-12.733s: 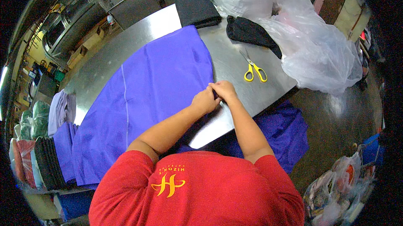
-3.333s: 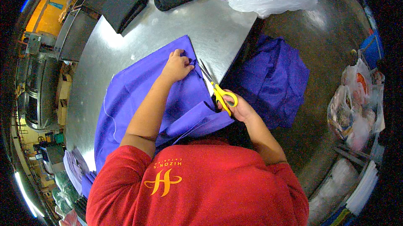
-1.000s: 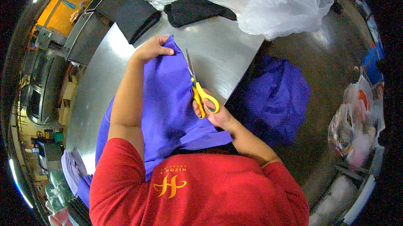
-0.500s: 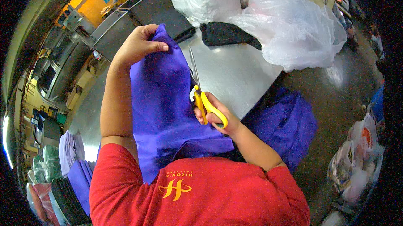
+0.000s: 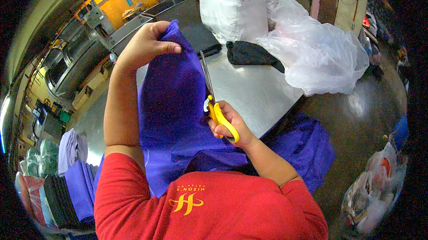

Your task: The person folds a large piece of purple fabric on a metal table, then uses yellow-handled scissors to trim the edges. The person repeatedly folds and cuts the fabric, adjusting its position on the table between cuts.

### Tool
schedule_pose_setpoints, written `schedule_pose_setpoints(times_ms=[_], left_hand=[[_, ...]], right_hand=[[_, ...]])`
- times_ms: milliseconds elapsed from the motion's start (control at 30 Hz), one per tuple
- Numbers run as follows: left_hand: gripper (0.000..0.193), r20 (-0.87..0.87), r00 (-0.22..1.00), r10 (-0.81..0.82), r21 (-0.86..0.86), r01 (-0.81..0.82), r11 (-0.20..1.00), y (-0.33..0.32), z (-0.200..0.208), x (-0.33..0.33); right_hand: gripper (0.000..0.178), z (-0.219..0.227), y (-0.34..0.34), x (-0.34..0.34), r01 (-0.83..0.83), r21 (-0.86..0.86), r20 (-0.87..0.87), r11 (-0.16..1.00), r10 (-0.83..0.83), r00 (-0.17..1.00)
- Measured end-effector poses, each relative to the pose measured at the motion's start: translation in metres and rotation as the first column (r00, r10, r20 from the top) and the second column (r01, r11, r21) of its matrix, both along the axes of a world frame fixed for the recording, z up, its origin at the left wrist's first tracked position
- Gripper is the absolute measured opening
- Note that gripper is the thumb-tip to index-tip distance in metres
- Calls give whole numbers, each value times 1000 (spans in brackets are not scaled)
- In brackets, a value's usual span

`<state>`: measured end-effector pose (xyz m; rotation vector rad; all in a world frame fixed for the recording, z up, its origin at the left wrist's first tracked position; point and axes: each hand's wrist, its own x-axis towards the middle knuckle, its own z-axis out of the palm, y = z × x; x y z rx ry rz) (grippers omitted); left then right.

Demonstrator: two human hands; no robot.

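A large purple cloth (image 5: 174,93) hangs from my raised left hand (image 5: 154,46), its upper corner pinched between thumb and fingers. My right hand (image 5: 232,126) is closed round the yellow handles of a pair of scissors (image 5: 223,117). The blades point up and away from me, along the cloth's right edge. They look nearly closed, and I cannot tell whether they touch the fabric. Lower down, the cloth spreads over the near side of the metal table (image 5: 245,88) and against my front. More purple fabric (image 5: 303,148) drapes off the table at the right.
Beyond the hands lie a folded black cloth (image 5: 252,56), a full white sack (image 5: 234,10) and a clear plastic bag (image 5: 323,57). Folded purple cloths (image 5: 80,186) and black cloths (image 5: 60,200) are stacked at the left. A filled plastic bag (image 5: 372,186) sits at the far right.
The view has tilted up slightly, so the table and bags appear lower and further right. Both hands keep their holds on the cloth and the scissors, and the blades lean slightly more to the left.
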<state>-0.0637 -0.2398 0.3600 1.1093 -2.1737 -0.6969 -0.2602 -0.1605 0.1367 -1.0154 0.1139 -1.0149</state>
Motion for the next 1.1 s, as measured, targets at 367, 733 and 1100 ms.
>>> schedule_pose_setpoints(times_ms=[367, 733, 1100], left_hand=[[27, 45, 999, 21, -30, -20, 999, 2, 4, 9], [36, 32, 999, -2, -23, 2, 1000, -3, 6, 18], [40, 44, 999, 22, -11, -21, 1000, -1, 5, 21]], right_hand=[[52, 0, -8, 3, -40, -26, 50, 999, 41, 998], [57, 3, -7, 5, -72, -15, 62, 997, 73, 995], [52, -3, -12, 8, -85, -31, 84, 996, 87, 993]])
